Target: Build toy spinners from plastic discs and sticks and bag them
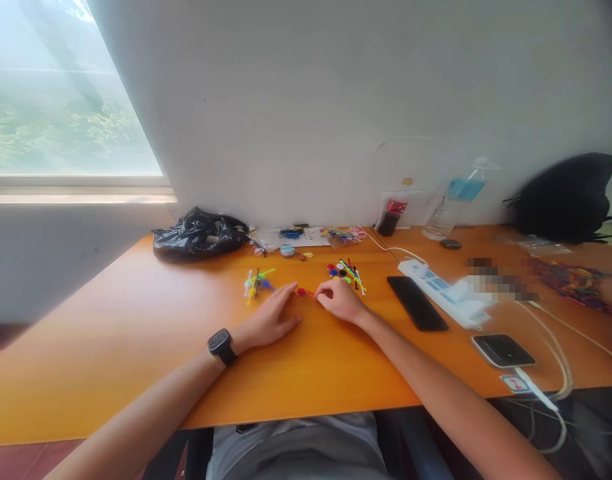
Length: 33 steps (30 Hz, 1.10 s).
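Note:
My left hand (269,316) rests on the orange table (136,333), a black watch on its wrist, fingers curled toward a small red stick piece (304,292). From the other side, my right hand (339,299) pinches that red piece, fingers closed on its end. A small structure of green, yellow and blue sticks (257,282) lies just beyond my left hand. A pile of coloured sticks and round connectors (346,272) sits just past my right hand.
A black plastic bag (200,233) lies at the back left. A black phone (417,302), a white power strip (439,285), a second device (503,349) with cables, two bottles (449,207) and a black bag (566,197) occupy the right side.

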Available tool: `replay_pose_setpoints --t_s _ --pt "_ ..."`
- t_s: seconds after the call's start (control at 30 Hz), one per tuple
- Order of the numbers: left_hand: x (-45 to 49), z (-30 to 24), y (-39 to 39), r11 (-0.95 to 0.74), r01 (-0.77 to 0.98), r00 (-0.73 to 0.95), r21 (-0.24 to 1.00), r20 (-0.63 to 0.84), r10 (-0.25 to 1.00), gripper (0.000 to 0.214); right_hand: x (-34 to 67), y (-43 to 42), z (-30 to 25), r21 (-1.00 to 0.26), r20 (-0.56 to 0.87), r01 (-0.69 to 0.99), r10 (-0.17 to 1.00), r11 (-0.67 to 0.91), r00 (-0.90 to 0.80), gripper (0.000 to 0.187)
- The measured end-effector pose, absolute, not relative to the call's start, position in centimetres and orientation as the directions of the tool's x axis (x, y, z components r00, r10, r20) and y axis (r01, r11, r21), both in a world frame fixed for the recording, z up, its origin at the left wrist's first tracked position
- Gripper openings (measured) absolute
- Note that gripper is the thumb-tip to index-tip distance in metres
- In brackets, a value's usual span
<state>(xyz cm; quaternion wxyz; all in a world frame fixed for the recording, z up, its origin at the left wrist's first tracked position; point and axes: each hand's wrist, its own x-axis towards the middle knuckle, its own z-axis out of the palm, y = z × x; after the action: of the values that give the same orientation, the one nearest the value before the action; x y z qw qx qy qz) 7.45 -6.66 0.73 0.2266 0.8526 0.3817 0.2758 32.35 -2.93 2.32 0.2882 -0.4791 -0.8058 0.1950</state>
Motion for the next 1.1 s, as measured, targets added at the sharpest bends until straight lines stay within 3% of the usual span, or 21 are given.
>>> replay_pose_setpoints --t_s 0.3,0.57,0.77,1.1 --pt "7.6 0.8 -6.0 -0.642 0.479 0.536 0.598 0.379 0.754 0.034 32.1 -3.9 3.0 -0.669 0.201 0.553 0.837 0.497 -0.509 0.023" --pt "8.5 1.7 -6.5 -0.549 0.413 0.493 0.727 0.328 0.806 0.025 31.9 -3.7 2.6 -0.708 0.24 0.494 0.83 0.505 -0.504 0.018" --pt "8.8 2.3 -6.7 -0.593 0.372 0.548 0.714 0.347 0.761 0.014 31.8 -3.5 1.6 -0.775 0.222 0.409 0.813 0.482 -0.539 0.016" --pt "8.6 1.8 -6.4 -0.609 0.448 0.542 0.654 0.344 0.767 0.013 31.7 -3.4 0.7 -0.813 0.221 0.368 0.824 0.451 -0.522 0.006"
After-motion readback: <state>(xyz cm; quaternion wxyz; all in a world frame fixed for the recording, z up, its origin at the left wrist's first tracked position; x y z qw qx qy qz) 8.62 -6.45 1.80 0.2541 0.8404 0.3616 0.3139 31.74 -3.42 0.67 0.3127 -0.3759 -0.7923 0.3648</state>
